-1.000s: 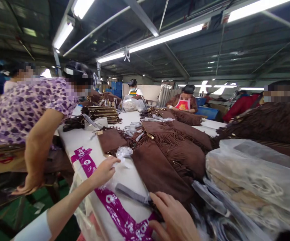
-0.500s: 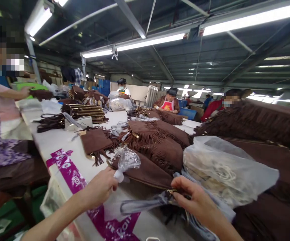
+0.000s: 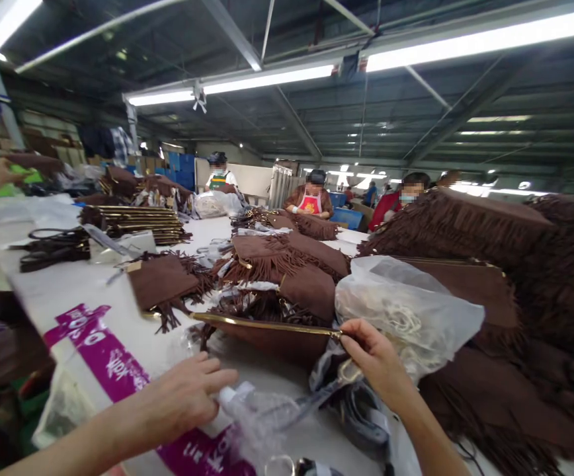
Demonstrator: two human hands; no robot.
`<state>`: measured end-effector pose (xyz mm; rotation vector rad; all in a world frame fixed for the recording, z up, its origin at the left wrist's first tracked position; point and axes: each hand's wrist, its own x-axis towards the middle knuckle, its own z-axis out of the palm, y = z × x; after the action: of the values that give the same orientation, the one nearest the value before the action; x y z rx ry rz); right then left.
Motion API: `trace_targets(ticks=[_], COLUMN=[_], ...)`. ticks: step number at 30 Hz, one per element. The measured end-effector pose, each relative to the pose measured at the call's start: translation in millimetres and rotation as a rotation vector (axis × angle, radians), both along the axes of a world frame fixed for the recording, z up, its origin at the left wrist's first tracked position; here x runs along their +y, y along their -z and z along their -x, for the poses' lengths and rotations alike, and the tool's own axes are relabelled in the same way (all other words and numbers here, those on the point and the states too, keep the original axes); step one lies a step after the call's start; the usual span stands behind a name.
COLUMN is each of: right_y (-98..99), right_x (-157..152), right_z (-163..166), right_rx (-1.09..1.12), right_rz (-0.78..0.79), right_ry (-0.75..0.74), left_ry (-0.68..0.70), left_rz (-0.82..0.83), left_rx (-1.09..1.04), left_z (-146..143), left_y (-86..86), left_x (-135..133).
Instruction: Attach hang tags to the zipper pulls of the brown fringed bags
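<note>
My left hand lies near the table's front edge, fingers closed on a crumpled clear plastic bag. My right hand pinches the end of a brown suede fringed bag, lifting it by its gold top frame so the bag stands on edge. Grey straps hang below that hand. Both hands are close together over the white table.
More brown fringed bags cover the table's middle and a big heap rises at right. A clear bag of cream cord sits beside my right hand. A white-and-magenta sack lies at left. Several people work at the far end.
My right hand has raised the brown bag onto its edge by the gold frame. My left hand has dropped toward me with the plastic bag. The view has swung left.
</note>
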<state>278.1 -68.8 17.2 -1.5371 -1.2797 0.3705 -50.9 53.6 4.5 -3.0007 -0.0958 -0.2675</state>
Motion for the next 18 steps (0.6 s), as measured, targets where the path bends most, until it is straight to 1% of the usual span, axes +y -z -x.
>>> trace_targets(ticks=[2, 4, 6, 8, 9, 10, 11, 13, 16, 18], right_y=[-2.6, -5.1, -5.8, -5.1, -4.7, -4.6, -4.8, -6.8, -12.5, -15.9], right_x=[-1.3, -2.7, -2.6, -0.7, 0.5, 1.6, 2.4, 2.2, -2.4, -6.7], right_z=[1.2, 4.3, 7.8, 10.7, 11.9, 13.1, 14.4, 17.2, 19.3, 17.0], right_rx=[0.016, 0.015, 0.006, -0.003, -0.005, -0.005, -0.006, -0.035, -0.141, -0.2], right_rz=[0.0, 0.002, 0.0, -0.004, -0.006, -0.007, -0.006, 0.012, 0.048, 0.064], right_ry=[-0.012, -0.029, -0.038, -0.039, -0.039, -0.04, -0.043, -0.058, -0.077, -0.085], left_ry=[-0.049, -0.077, -0.045, -0.018, -0.046, -0.109, -0.195, -0.364, -0.515, -0.595], left_rz=[0.02, 0.118, 0.305, 0.524, 0.611, 0.664, 0.684, 0.647, 0.594, 0.586], left_rx=[0.046, 0.098, 0.154, 0.151, 0.106, 0.042, -0.028, -0.111, -0.149, -0.187], left_z=[-5.9, -9.5, -12.7, -20.5, -27.8, -37.9, -51.0, -83.9, -136.2, -160.6], left_y=[8.2, 6.7, -6.6, -26.3, -35.4, -42.4, -46.4, -44.7, -25.8, -14.3], left_x=[1.4, 1.0, -3.4, -12.5, -18.5, -25.1, -32.0, -45.0, -58.8, -63.0])
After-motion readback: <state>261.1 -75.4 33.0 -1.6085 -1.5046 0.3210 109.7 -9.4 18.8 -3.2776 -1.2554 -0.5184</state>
